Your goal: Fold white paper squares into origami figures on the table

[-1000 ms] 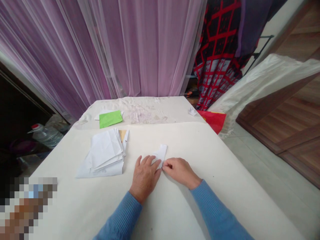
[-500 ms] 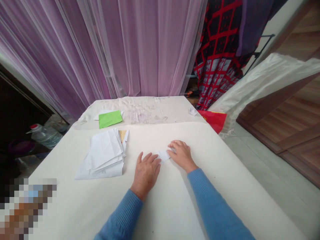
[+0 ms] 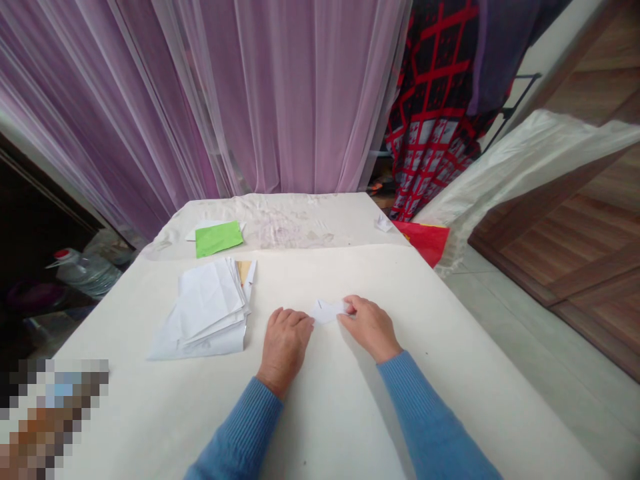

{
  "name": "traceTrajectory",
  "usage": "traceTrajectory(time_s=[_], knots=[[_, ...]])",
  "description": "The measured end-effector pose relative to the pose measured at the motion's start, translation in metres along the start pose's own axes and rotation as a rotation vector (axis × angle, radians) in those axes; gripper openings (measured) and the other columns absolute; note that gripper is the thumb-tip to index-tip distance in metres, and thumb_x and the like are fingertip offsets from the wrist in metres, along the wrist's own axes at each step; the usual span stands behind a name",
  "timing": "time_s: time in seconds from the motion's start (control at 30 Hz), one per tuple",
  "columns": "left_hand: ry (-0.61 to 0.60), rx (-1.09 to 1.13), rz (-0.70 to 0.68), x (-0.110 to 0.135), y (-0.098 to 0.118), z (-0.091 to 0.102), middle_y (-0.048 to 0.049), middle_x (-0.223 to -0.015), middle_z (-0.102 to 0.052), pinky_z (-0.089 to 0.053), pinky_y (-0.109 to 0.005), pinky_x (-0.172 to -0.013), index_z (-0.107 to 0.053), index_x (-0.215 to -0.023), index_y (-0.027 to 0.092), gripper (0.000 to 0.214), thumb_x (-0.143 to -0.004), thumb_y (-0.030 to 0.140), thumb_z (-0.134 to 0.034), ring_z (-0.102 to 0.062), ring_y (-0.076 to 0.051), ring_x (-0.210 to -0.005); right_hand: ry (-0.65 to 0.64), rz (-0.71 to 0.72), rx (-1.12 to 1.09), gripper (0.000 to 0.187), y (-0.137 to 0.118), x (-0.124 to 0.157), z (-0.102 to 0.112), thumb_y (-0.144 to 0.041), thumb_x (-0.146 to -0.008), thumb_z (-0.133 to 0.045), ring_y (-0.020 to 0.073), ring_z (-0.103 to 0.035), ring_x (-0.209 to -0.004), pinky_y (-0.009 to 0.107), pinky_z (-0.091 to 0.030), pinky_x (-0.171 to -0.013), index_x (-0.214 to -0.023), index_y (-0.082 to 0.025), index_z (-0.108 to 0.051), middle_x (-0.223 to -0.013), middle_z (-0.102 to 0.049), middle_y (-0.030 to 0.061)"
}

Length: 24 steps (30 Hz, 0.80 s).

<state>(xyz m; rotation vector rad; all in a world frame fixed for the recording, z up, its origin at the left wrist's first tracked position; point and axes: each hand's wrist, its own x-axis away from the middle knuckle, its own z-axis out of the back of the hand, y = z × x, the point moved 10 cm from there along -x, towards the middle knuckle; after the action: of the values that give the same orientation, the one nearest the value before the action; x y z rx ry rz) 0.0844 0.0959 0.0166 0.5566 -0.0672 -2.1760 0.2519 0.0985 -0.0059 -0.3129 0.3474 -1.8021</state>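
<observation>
Between my hands is a small folded piece of white paper (image 3: 327,311), close to the white tabletop. My left hand (image 3: 289,339) is closed at its left end, thumb and fingers pinching the edge. My right hand (image 3: 371,325) pinches the opposite end between thumb and fingertips. A dark slit shows near the paper's upper left edge. To the left of my left hand lies a stack of white paper sheets (image 3: 210,300), with a tan piece showing at its right side.
A green sheet (image 3: 219,239) rests on white paper behind the stack. At the table's far right corner sits a small folded white paper shape (image 3: 383,223), beside a red bag (image 3: 425,241). A purple curtain (image 3: 290,100) hangs behind; a plastic bottle (image 3: 85,270) stands left.
My left hand's fingers have gone from spread to closed on the paper's left end. The right hand has shifted slightly right and down, and more of the paper now shows.
</observation>
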Motion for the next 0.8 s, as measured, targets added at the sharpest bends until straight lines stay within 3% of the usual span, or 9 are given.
traceTrajectory(time_s=[0.2, 0.4, 0.53, 0.7, 0.8], knots=[[-0.014, 0.022, 0.014, -0.001, -0.003, -0.002, -0.0028, -0.095, -0.072, -0.041, -0.042, -0.091, -0.071, -0.096, 0.025, 0.015, -0.089, 0.023, -0.058, -0.061, -0.020, -0.090, 0.028, 0.005, 0.080, 0.025, -0.002, -0.003, 0.005, -0.034, -0.085, -0.058, 0.0173, -0.062, -0.088, 0.027, -0.039, -0.073, -0.106, -0.024, -0.064, -0.095, -0.068, 0.0031], [-0.015, 0.019, 0.008, -0.002, -0.003, -0.004, -0.0029, -0.095, -0.073, -0.041, -0.042, -0.091, -0.072, -0.096, 0.026, 0.017, -0.091, 0.023, -0.056, -0.061, -0.020, -0.090, -0.024, 0.041, 0.067, 0.015, -0.004, -0.007, 0.002, -0.031, -0.085, -0.059, 0.0155, -0.062, -0.089, 0.026, -0.040, -0.076, -0.097, -0.022, -0.064, -0.097, -0.066, 0.0030], [-0.027, 0.015, 0.016, -0.002, -0.003, -0.005, -0.0028, -0.096, -0.073, -0.040, -0.044, -0.092, -0.072, -0.095, 0.026, 0.020, -0.093, 0.024, -0.052, -0.061, -0.021, -0.091, -0.038, 0.061, 0.076, 0.017, -0.005, -0.009, 0.001, -0.029, -0.085, -0.059, 0.0155, -0.061, -0.091, 0.025, -0.039, -0.076, -0.100, -0.022, -0.064, -0.099, -0.065, 0.0033], [-0.050, 0.017, 0.044, -0.003, -0.005, -0.006, -0.0022, -0.097, -0.073, -0.039, -0.045, -0.095, -0.073, -0.094, 0.027, 0.021, -0.094, 0.027, -0.052, -0.061, -0.021, -0.092, -0.061, 0.141, 0.094, 0.009, -0.013, -0.008, -0.001, -0.024, -0.086, -0.056, 0.0152, -0.060, -0.092, 0.024, -0.038, -0.077, -0.086, -0.023, -0.065, -0.095, -0.063, 0.0017], [-0.058, 0.019, 0.063, -0.004, -0.007, -0.006, -0.0016, -0.098, -0.073, -0.039, -0.045, -0.095, -0.073, -0.094, 0.028, 0.020, -0.094, 0.026, -0.053, -0.061, -0.021, -0.093, -0.048, 0.143, 0.123, 0.013, -0.015, -0.004, 0.000, -0.024, -0.087, -0.056, 0.0158, -0.060, -0.092, 0.025, -0.037, -0.075, -0.097, -0.023, -0.064, -0.097, -0.064, 0.0030]])
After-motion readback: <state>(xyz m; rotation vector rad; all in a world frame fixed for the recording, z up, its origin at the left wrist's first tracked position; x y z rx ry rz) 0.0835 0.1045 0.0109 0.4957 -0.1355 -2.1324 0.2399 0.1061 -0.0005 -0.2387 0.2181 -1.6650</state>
